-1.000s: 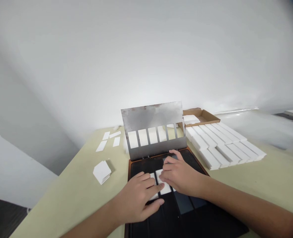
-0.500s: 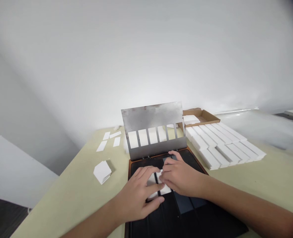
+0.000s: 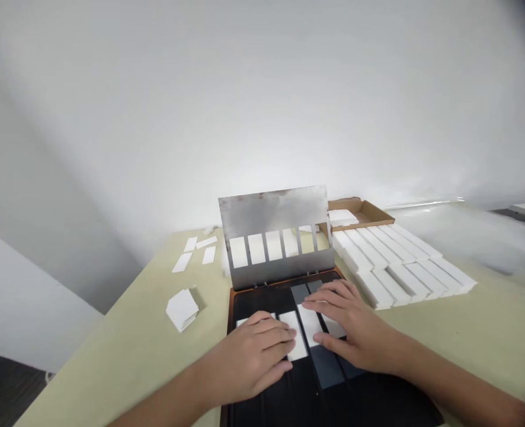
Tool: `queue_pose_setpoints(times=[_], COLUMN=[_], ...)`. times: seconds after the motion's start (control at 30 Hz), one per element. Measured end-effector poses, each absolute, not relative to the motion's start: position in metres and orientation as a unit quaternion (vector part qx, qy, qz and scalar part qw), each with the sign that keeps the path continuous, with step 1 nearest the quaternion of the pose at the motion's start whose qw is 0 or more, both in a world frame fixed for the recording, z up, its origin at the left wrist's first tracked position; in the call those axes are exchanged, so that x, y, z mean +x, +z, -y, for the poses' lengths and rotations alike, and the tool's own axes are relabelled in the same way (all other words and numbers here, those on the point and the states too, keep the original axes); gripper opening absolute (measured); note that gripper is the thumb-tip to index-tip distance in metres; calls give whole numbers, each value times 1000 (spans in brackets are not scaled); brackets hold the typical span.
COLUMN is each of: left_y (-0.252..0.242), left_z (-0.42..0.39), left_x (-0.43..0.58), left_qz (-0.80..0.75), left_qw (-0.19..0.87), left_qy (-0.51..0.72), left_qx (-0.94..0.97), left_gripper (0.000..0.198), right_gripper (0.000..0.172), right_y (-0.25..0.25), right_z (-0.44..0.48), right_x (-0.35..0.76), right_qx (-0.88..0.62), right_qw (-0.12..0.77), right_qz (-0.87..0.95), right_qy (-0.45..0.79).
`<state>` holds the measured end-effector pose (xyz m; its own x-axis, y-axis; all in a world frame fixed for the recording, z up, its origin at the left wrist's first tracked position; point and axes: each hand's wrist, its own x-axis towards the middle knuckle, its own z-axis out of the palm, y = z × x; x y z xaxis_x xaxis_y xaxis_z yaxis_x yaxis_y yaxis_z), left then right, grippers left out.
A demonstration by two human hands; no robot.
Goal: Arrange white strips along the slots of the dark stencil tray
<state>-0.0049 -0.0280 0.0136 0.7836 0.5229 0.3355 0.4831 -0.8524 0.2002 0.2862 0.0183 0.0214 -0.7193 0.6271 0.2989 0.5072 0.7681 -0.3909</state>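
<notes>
Several white cards lie in a row on a black board [image 3: 289, 394] with a wooden-coloured edge. My left hand [image 3: 253, 356] rests over the row's left part, fingers stretched out, their tips on one white card [image 3: 298, 351]. Under that hand, other cards are partly hidden. To the right, my right hand [image 3: 351, 326] is spread, with its fingertips at a second white card [image 3: 309, 326]. Its palm and fingers partly cover a third white card [image 3: 333, 327]. Hinged to the board's far edge, a metal plate [image 3: 274, 209] with rectangular cut-outs stands raised.
A stack of white cards [image 3: 182, 309] sits left of the board, with several loose cards [image 3: 208, 255] beyond it. Rows of white card stacks [image 3: 409, 281] stand on the right, before an open cardboard box [image 3: 375, 213]. A pale wall [image 3: 262, 101] rises behind the table.
My right hand has shifted right and opened out from its bunched pose, uncovering the middle cards. My left hand has drawn slightly downward, its fingers now closer together and flatter.
</notes>
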Motion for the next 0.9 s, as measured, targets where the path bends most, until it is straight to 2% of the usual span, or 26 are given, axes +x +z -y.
queue_pose_setpoints(times=[0.17,0.27,0.37,0.5,0.73,0.9], left_y=[30,32,23,13,19,13], left_z=[18,10,10,18,17,18], left_x=[4,15,24,26,24,24], left_qz=[-277,-294,-312,-304,-198,-205], left_qw=[59,50,33,13,-14,3], left_qy=[183,196,235,275,166,162], left_qx=[941,934,920,912,966,965], left_gripper=[12,16,21,15,27,25], right_gripper=[60,66,63,66,65,63], right_y=[8,10,8,4,3,3], right_z=[-18,-24,-27,-26,-27,-29], right_x=[289,293,297,298,299,299], right_qx=[-328,-342,-360,-366,-359,-359], right_qw=[213,222,229,206,166,152], right_qz=[909,902,894,898,910,914], right_qy=[146,144,139,132,124,115])
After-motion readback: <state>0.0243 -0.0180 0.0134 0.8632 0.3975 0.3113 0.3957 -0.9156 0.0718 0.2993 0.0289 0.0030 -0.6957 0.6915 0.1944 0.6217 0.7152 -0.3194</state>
